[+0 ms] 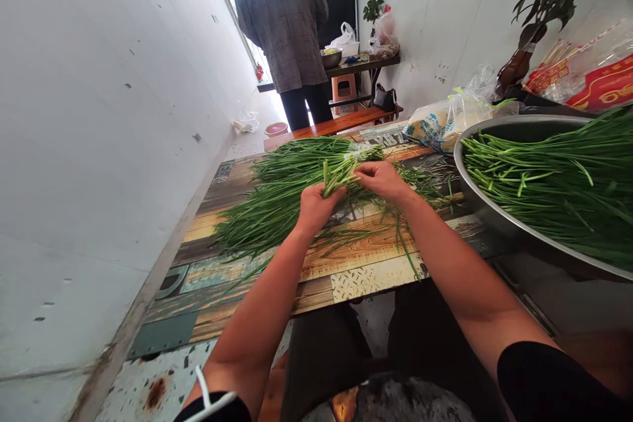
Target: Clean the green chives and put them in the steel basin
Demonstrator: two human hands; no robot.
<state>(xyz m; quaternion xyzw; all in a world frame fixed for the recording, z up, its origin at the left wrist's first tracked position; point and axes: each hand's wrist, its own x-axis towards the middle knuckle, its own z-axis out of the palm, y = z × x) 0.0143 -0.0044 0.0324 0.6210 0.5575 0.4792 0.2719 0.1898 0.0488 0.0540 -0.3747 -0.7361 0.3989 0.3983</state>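
Observation:
My left hand (pixel 316 210) is closed around a small bunch of garlic chives (pixel 332 179), whose pale cut ends stick up past the thumb. Close by on the right, my right hand (pixel 380 179) pinches at the stem ends; what lies between its fingertips is too small to make out. Long green leaves of a larger chive pile (pixel 301 157) spread to the left on the wood-patterned table (pixel 370 287). Loose leaf scraps (pixel 428 181) are strewn beside and beneath my right wrist.
A large metal basin (pixel 509 232) full of chives stands at right. Behind it are plastic bags (pixel 440 122) and a potted plant (pixel 527 39). Beyond the table are an orange bench (pixel 341 122) and a person (pixel 279 20) facing away at another table. A white wall runs along the left.

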